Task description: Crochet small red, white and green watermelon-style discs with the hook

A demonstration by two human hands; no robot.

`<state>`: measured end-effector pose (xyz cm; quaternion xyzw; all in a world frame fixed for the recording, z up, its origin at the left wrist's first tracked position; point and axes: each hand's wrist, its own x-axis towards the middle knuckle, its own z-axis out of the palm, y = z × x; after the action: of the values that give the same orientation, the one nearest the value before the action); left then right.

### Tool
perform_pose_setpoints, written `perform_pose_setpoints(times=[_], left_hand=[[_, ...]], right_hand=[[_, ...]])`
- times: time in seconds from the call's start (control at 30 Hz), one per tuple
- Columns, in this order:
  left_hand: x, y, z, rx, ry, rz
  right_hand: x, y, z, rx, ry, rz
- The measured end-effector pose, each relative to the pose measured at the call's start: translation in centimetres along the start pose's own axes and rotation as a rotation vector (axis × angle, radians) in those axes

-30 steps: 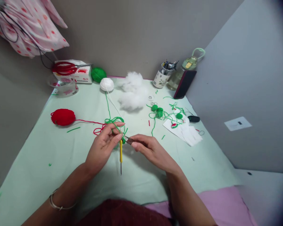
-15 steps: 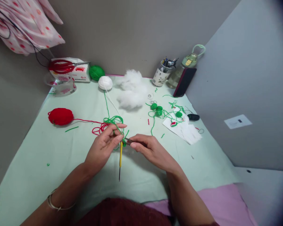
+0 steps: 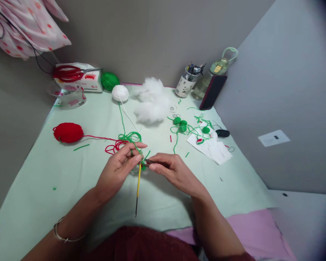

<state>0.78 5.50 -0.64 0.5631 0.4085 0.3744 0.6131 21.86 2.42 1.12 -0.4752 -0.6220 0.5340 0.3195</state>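
Observation:
My left hand [image 3: 123, 165] is closed, thumb and fingertips pinching a small green crochet piece [image 3: 143, 166] with bits of white and red in it. A yellow-handled crochet hook [image 3: 139, 179] points down below those fingertips, its dark hooked end free. Green yarn [image 3: 132, 136] runs over the left fingers from a loose heap behind them. My right hand [image 3: 174, 168] is closed around a slim dark tool [image 3: 149, 162], whose tip meets the crochet piece from the right. The hand covers most of that tool, so its kind is unclear.
Behind lie a red yarn ball [image 3: 68, 132], a white one [image 3: 120, 93], a green one [image 3: 110, 81] and white stuffing [image 3: 151, 101]. Small green crocheted balls [image 3: 182, 128] and paper [image 3: 210, 146] lie right. Red scissors [image 3: 67, 73] rest on a box; a phone [image 3: 213, 92] leans against a bottle.
The crochet hook's lower end has swung slightly down and left. Both hands keep nearly the same grip and place, while the whole view has shifted a little.

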Motion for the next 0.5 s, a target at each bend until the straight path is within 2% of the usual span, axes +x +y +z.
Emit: perform_pose_setpoints(times=[0.5], left_hand=[[-0.29, 0.12, 0.07, -0.057, -0.013, -0.016]], right_hand=[[-0.13, -0.01, 0.08, -0.082, 0.021, -0.017]])
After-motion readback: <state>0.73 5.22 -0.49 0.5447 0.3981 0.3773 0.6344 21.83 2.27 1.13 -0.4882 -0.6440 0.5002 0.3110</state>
